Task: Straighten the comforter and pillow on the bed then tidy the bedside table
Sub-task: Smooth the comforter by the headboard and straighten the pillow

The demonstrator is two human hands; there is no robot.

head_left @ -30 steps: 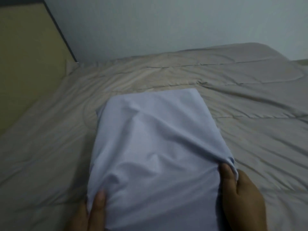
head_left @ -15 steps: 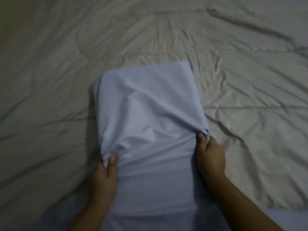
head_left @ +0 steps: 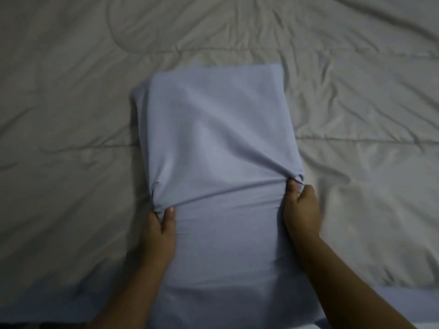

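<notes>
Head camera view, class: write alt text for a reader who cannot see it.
Two bare hands, left hand and right hand, pinch the side edges of a pale lavender-blue fabric pillow, bunching the cloth. The pillow lies lengthwise on a wrinkled, quilted beige comforter that fills the view.

Open comforter (head_left: 71,115) all around the pillow (head_left: 213,129)

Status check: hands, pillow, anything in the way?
Left hand pinching the pale lavender fabric pillow at its left edge. Right hand pinching the right edge. Pillow lying on the wrinkled beige quilted comforter. Nothing in the way.
</notes>
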